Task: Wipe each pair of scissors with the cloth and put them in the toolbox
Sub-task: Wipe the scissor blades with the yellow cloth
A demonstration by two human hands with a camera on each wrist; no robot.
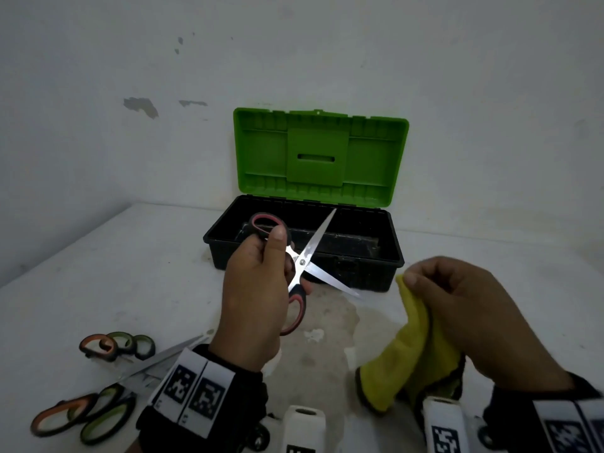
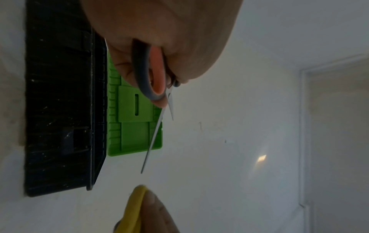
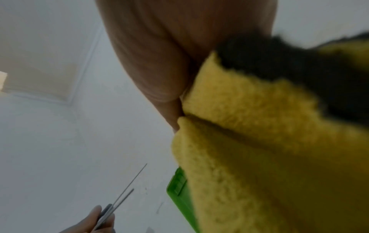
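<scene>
The left hand [image 1: 251, 289] grips a pair of steel scissors with black-and-red handles [image 1: 302, 259], blades spread wide in a cross, held up just in front of the black plastic toolbox with its green lid raised [image 1: 359, 266]. The right hand [image 1: 470, 308] pinches a folded yellow fleecy cloth [image 1: 415, 351], apart from the blades. On the white worktop [image 1: 130, 273], at the near left, lies a heap of other scissors with orange and green handles [image 1: 104, 387].

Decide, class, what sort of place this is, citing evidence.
Probably a bare indoor workroom: a plain white table against a scuffed white wall, an open toolbox, and scissors awaiting cleaning.
</scene>
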